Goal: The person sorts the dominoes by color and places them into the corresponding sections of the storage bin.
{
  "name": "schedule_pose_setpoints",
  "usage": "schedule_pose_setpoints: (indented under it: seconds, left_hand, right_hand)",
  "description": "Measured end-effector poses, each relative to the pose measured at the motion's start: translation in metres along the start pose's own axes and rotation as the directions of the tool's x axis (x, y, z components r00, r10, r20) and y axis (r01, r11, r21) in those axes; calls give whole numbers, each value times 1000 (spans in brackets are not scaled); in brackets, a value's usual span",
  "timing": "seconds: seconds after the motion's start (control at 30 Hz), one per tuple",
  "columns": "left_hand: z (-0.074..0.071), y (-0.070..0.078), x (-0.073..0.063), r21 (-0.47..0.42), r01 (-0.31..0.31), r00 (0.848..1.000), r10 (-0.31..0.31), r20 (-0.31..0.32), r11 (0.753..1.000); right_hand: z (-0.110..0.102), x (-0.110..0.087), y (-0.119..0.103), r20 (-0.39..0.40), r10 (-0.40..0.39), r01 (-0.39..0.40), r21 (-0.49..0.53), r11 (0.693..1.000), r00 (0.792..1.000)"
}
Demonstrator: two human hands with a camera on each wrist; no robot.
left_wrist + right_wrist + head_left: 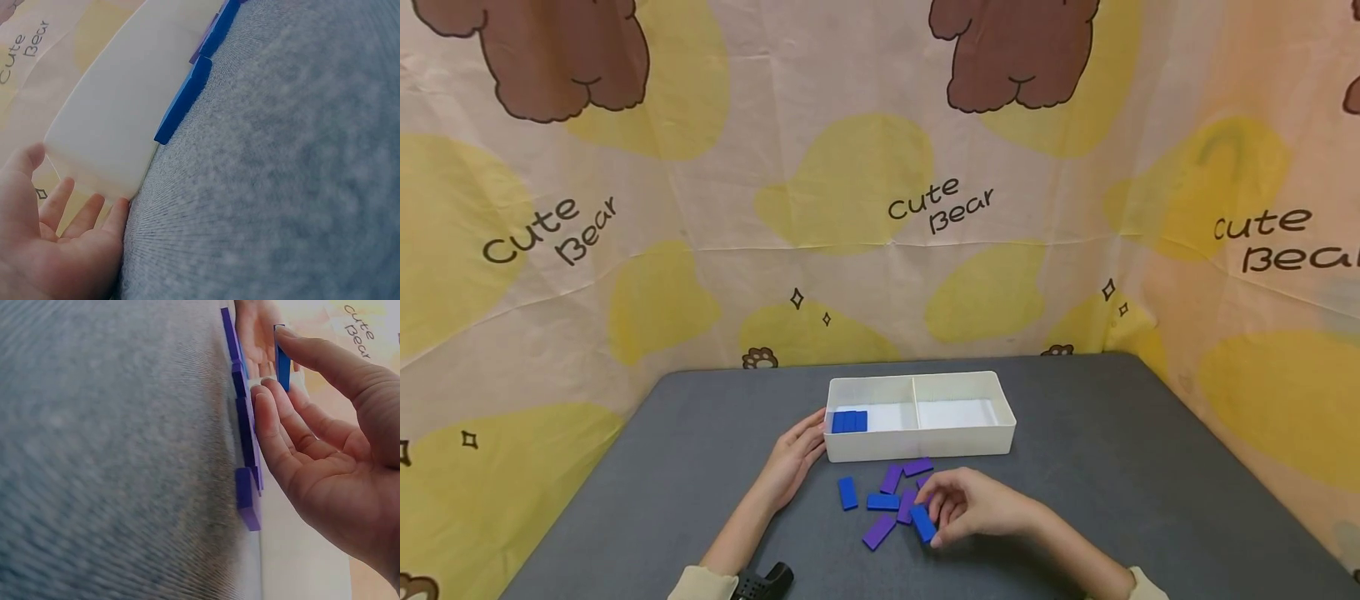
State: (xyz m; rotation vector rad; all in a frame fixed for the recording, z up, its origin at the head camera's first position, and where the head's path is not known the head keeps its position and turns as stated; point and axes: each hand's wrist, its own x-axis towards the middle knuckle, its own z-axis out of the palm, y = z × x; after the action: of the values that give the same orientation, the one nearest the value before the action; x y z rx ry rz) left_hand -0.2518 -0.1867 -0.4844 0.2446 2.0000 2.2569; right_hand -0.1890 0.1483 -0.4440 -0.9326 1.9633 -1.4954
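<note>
Between thumb and fingers, my right hand [973, 504] pinches a blue block [922, 524], a flat rectangle, just above the loose ones. The right wrist view shows this blue block [283, 359] edge-on, raised off the table. My left hand [795, 462] has its fingers straight against the left end of a white box [921, 444]; in the left wrist view the fingertips touch the end wall of the box [106, 112]. The box has two compartments. Several blue blocks [850, 422] stand in a row at the left of its left compartment.
In front of the box, a blue block [847, 493] and another blue block [883, 502] lie on the grey table [715, 450]. Several purple blocks [879, 532] are scattered around them, some partly hidden by my right hand. A printed cloth [850, 183] hangs behind the table.
</note>
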Motion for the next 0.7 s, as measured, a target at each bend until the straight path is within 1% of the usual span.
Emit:
schedule_pose_setpoints:
  seconds: [0.23, 0.37, 0.6, 0.7]
  left_hand:
    - [0, -1, 0, -4, -1, 1000, 1, -4, 1000]
    - [0, 0, 0, -3, 0, 1000, 0, -8, 1000]
    - [0, 0, 1, -13, -1, 1000, 1, -5, 1000]
    - [0, -1, 1, -10, -3, 1000, 3, -7, 1000]
  right_hand:
    - [-4, -1, -5, -39, -25, 24, -6, 1000, 999]
    - [-6, -2, -7, -50, -22, 22, -4, 1000, 998]
    - [-7, -1, -13, -76, -12, 9, -37, 999, 997]
    - [-8, 1, -16, -82, -21, 17, -46, 999, 996]
